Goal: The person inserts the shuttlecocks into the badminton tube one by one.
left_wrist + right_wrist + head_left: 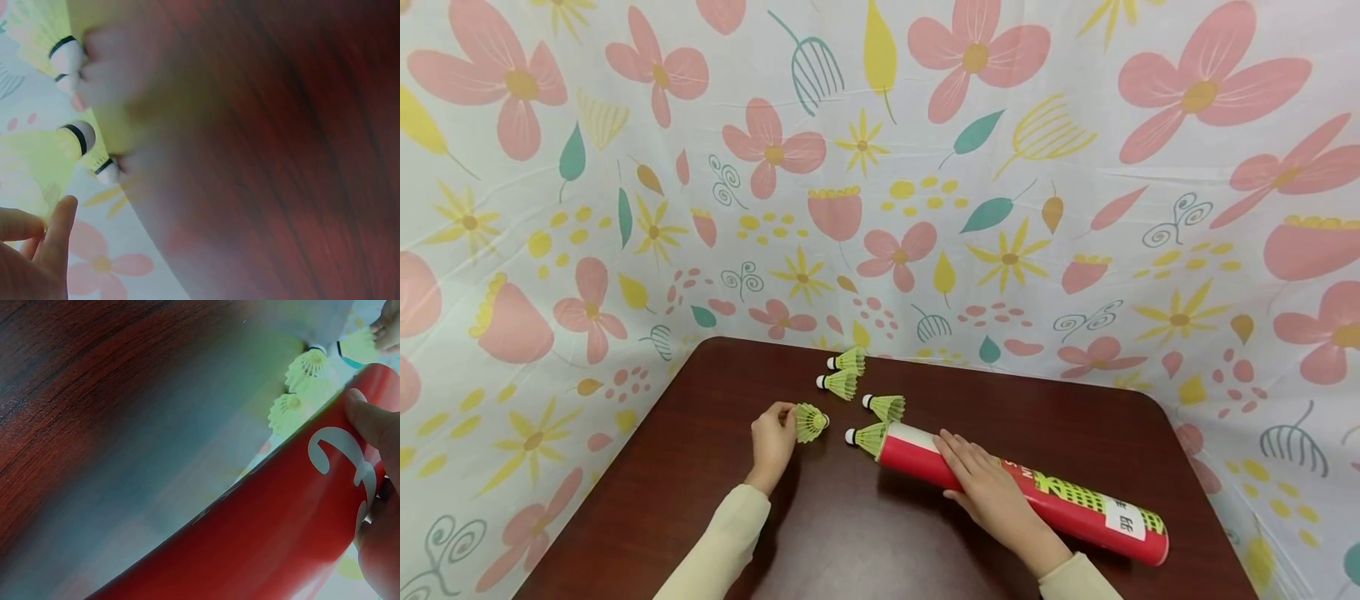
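My left hand (772, 443) pinches a yellow-green shuttlecock (809, 423) by the edge of its skirt, its white cork pointing right. In the left wrist view, thumb and finger meet on the skirt of that shuttlecock (40, 165). My right hand (992, 490) grips a red shuttlecock tube (1067, 510) lying slantwise on the table. The thumb (369, 419) shows against the red wall in the right wrist view. At the tube's left end sits another shuttlecock (871, 437), cork outward, its skirt partly hidden at the mouth.
Behind the hands, three loose shuttlecocks lie on the dark brown table (850, 525): one (850, 361) at the far edge, a second (839, 383) just before it, and a third (887, 407) near the tube's mouth. A flower-patterned cloth (880, 192) hangs behind the table.
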{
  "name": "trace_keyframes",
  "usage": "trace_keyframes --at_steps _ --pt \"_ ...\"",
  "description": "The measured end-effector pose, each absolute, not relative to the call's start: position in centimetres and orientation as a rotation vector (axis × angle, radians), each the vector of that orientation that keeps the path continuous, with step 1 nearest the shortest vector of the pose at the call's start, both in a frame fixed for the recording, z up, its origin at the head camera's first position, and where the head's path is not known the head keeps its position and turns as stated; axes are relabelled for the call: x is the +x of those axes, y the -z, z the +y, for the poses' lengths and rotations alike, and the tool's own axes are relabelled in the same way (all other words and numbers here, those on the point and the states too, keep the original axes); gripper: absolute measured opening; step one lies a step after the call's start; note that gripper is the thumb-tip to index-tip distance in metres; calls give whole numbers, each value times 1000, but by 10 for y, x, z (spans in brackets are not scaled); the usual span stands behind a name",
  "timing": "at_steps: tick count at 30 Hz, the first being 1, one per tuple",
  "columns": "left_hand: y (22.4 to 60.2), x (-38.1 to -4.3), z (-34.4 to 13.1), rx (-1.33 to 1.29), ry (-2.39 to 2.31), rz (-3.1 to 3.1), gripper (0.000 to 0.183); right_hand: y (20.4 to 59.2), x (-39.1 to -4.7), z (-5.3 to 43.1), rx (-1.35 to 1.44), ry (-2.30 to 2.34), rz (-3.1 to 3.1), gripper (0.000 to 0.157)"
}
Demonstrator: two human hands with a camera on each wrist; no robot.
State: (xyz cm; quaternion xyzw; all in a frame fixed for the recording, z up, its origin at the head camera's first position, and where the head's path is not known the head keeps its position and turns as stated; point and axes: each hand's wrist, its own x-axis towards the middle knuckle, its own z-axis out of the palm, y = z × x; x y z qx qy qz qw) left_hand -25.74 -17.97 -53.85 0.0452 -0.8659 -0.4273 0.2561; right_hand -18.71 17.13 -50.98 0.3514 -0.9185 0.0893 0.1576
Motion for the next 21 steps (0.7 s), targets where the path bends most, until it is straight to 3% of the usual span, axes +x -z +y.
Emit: trace_keyframes --at_steps 8,21 --pt "529 -252 -171 155 1367 -2325 8 509 -186 170 995 -253 -2640 89" --pt "527 -245 -152 276 1936 -2237 18 510 -186 173 1021 -251 -2600 77"
